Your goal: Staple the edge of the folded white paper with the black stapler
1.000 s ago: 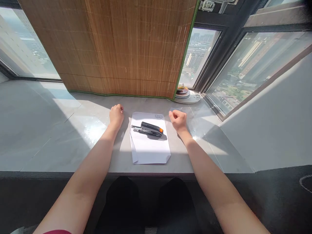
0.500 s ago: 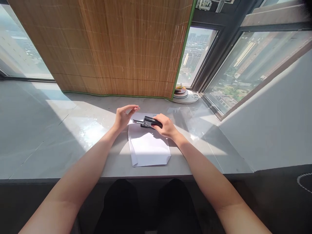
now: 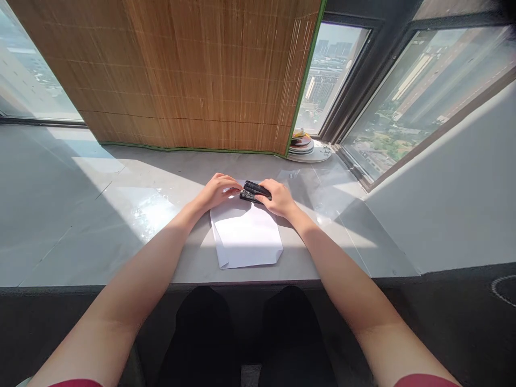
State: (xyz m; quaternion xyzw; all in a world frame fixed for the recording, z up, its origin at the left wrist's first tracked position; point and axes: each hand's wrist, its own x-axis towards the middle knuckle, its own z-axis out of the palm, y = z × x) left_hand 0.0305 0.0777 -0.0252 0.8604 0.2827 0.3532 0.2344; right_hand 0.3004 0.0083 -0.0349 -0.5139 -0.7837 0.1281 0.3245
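A black stapler (image 3: pixel 253 187) is gripped from the right by my right hand (image 3: pixel 280 198), with the thumb below and the fingers over its rear. My left hand (image 3: pixel 220 191) has its fingers closed together against the stapler's front end. Exactly what those fingertips pinch is hidden. White paper (image 3: pixel 249 236), folded at its lower corners, lies flat on the ledge under and in front of the stapler.
The pale tiled ledge (image 3: pixel 92 226) runs under a window, with its front edge near my knees. A bamboo blind (image 3: pixel 193 80) hangs behind my hands. Stacked plates (image 3: pixel 304 148) stand in the back right corner. A small clear packet (image 3: pixel 291 174) lies right of the stapler.
My left hand has moved right onto the stapler's front end. The metal rod that stuck out of the stapler's front no longer shows. The view has tilted slightly down.
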